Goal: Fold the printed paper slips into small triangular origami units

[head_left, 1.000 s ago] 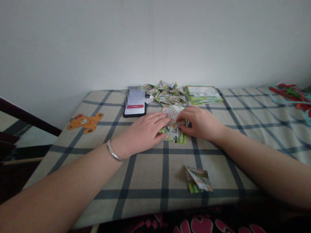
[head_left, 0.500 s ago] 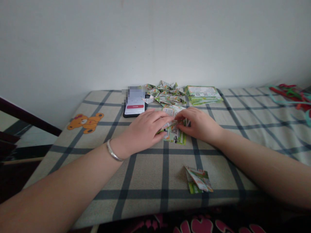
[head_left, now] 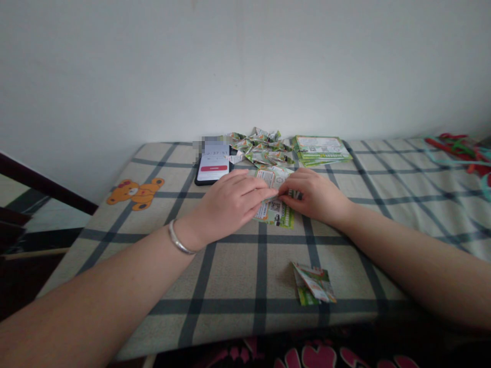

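A green-and-white printed paper leaflet [head_left: 275, 217] lies on the checked tablecloth between my hands. My left hand [head_left: 236, 202], with a silver bangle at the wrist, reaches over its left side, fingers pressed together and tips at the middle of the paper. My right hand [head_left: 312, 191] is closed in a pinch at the leaflet's right side, thumb and forefinger meeting the left fingertips. What lies exactly under the fingertips is hidden. Nearer to me rests a folded piece of the same kind of paper [head_left: 314, 283].
Behind the hands are several crumpled-looking folded papers [head_left: 264, 145]. To their right sits a stack of flat leaflets [head_left: 322, 149]. A phone [head_left: 213, 171] with a lit screen lies at left, past a bear picture [head_left: 134, 194]. Red and green items [head_left: 460, 151] lie far right.
My left fingers have straightened and drawn together, with the thumb now out of sight. More of the leaflet's printed face shows between the hands. The right hand stays nearly in place.
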`<state>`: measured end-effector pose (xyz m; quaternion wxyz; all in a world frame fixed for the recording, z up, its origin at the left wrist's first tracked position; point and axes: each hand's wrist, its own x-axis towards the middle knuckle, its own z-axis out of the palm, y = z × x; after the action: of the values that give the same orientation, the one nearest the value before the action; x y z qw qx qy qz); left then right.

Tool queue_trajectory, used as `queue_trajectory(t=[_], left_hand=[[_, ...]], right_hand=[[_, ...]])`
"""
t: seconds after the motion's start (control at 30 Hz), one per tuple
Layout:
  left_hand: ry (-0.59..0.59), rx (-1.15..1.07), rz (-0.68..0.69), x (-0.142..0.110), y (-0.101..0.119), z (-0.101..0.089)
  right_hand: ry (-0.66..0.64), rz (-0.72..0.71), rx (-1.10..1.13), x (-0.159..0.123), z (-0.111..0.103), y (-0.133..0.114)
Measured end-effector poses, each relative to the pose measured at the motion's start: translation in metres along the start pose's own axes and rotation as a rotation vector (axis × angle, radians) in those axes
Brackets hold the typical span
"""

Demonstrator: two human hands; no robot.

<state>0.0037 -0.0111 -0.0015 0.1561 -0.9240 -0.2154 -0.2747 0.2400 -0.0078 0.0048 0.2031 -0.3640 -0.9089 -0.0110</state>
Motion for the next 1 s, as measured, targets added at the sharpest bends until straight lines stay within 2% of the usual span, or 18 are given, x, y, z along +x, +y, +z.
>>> queue_trajectory(t=[0.17,0.3,0.6,1.0], left_hand=[[0.004,0.008,0.003,0.000,0.001,-0.003],[0.023,0.012,-0.049,0.000,0.004,-0.005],[0.011,0.057,-0.115,0.002,0.010,-0.007],[0.017,0.087,-0.100,0.003,0.013,-0.007]], right_hand=[[0.071,-0.096,-0.045,0.000,-0.001,-0.005],[0.159,-0.157,-0.081,0.000,-0.002,-0.010],[0.202,-0.201,-0.121,-0.001,-0.002,-0.015],[0.274,-0.230,-0.025,-0.001,0.002,-0.012]])
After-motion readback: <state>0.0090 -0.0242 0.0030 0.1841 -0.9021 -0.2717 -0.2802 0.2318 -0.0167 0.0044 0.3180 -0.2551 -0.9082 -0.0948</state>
